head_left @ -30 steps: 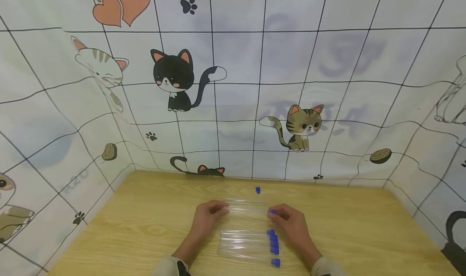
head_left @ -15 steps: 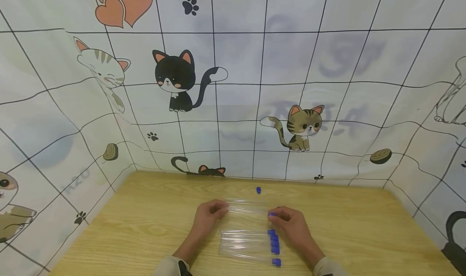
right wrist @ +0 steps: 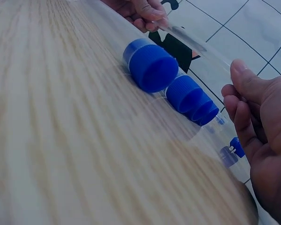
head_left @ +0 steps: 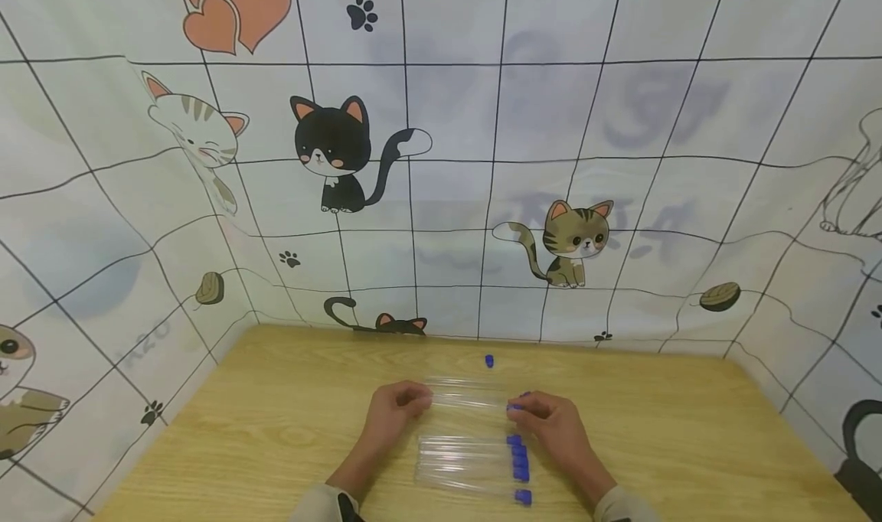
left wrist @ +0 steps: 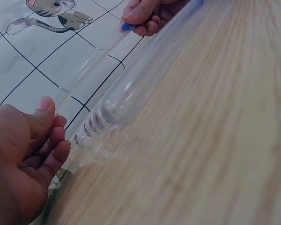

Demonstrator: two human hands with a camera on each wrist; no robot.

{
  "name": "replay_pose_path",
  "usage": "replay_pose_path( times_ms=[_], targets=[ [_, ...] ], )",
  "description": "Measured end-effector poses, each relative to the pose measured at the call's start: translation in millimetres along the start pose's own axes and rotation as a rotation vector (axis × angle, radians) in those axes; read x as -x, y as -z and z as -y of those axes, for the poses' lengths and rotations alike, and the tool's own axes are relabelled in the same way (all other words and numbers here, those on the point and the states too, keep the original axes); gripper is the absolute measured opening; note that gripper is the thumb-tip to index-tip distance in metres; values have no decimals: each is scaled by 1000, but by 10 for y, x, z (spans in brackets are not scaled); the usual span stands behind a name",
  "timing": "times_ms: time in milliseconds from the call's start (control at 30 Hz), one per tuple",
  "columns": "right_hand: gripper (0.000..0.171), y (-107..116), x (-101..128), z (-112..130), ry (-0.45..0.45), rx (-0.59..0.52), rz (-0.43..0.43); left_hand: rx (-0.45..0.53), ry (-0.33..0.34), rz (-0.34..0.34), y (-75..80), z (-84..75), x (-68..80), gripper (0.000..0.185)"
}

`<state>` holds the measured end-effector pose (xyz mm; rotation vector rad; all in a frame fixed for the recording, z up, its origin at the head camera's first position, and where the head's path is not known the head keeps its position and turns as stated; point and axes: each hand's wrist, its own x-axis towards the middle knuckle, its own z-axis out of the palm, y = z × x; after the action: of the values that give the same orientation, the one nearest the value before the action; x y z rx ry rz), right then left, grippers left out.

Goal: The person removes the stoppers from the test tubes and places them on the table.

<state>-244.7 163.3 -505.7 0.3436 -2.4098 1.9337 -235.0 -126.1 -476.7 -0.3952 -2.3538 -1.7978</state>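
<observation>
While a clear tube (head_left: 471, 401) is held just above the surface (head_left: 276, 430), left hand (head_left: 389, 415) fingers pinching its closed end, right hand (head_left: 554, 422) fingers its blue cap (head_left: 514, 406), it is judged light, stiff, slippery and breakable, best gripped by both ends.

A table (head_left: 276, 430) stands enclosed by a cloth backdrop (head_left: 482, 162) behind it and along its left and right sides. Near the table's middle, the left hand (head_left: 393, 411) and the right hand (head_left: 551, 422) hold one tube (head_left: 468, 401) crosswise between them, the left hand at its left end and the right hand at its right end. Closer to the person, a row of capped tubes (head_left: 468, 464) lies side by side on the table, between the two wrists, with all caps at the right end. Behind the held tube, toward the backdrop, a loose cap (head_left: 488, 361) sits alone on the table.
</observation>
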Motion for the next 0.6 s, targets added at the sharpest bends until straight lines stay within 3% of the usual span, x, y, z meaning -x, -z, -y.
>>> replay_pose_path(
  times_ms=[133, 367, 467, 600],
  targets=[
    [24, 10, -13, -8, 12, -4, 17, 0, 15, 4, 20, -99, 32, 11],
    [22, 12, -14, 71, -28, -26, 54, 33, 40, 4, 36, -104, 47, 13],
    [21, 6, 25, 232, -29, -31, 64, 39, 35, -8, 29, 14, 13, 12],
    [23, 7, 0, 187, -26, -24, 56, 35, 23, -27, 12, 215, -41, 12]
  ],
)
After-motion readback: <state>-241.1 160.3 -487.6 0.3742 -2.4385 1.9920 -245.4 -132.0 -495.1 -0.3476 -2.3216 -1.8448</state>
